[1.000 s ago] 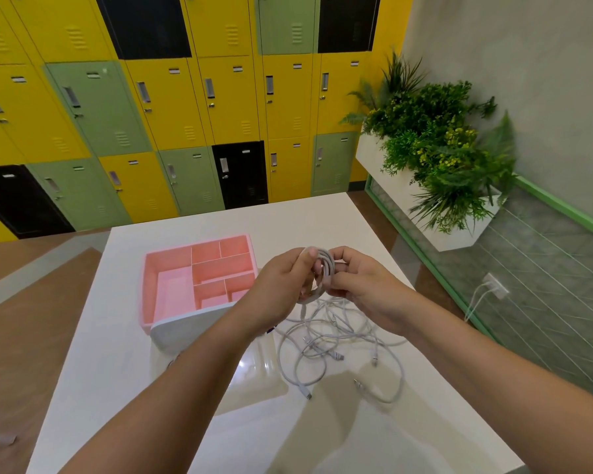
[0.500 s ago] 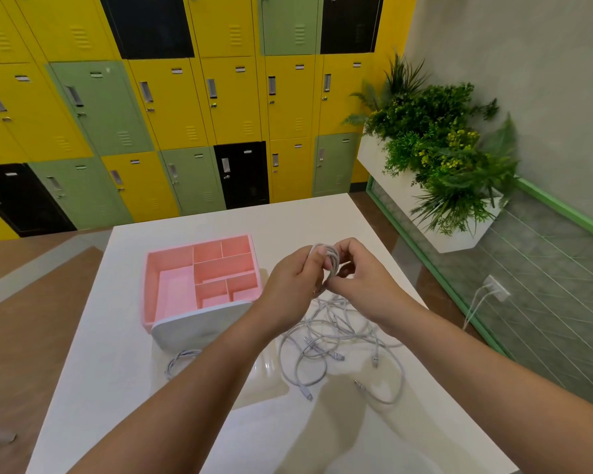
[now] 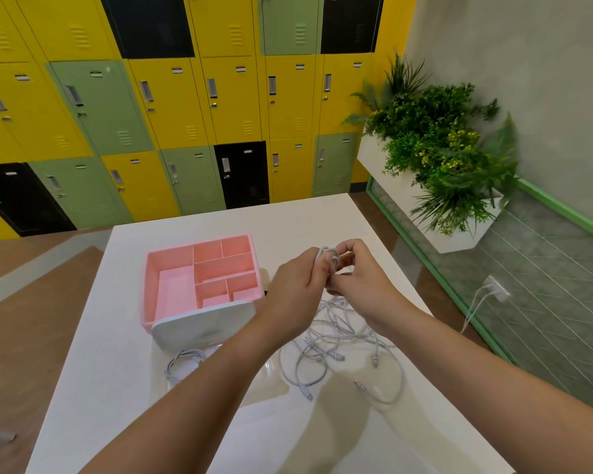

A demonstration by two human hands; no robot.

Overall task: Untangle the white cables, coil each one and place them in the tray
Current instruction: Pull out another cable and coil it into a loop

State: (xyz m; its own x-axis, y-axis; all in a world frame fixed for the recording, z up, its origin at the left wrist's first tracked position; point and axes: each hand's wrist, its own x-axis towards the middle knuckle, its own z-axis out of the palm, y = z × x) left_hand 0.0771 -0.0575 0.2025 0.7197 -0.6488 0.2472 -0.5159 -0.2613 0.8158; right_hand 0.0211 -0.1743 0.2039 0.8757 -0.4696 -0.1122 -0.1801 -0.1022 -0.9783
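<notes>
now our left hand (image 3: 297, 285) and right hand (image 3: 362, 280) sit close together above the table, both with fingers curled round one small coil (image 3: 330, 255) of white cable. the left grips the bundle from the left side. the right pinches it from the right, thumb and fingertips working near its top.

a second ago the loops hung looser and longer below our fingers. since then they have been drawn up into a tighter bunch, and little of it shows past the knuckles. we judge that this cable is nearly wound, and what remains is to tuck its end so the coil holds. we cannot tell whether a tail runs from it down into the heap.

just nearer than the hands, the tangle of white cables (image 3: 339, 336) lies on the white table (image 3: 124, 388). it looks unchanged, with its plugs spread toward us, so most of the untangling seems to lie ahead.

to the left stands the pink tray (image 3: 147, 285), with no cable that we can see in its compartments and a white rounded panel (image 3: 202, 328) against its near side. nearer than that panel lies another coiled white cable (image 3: 185, 362), on the table and not in the tray.

far beyond the table are yellow, green and black lockers (image 3: 172, 107), and at far right a white planter (image 3: 452, 241) of greenery.
</notes>
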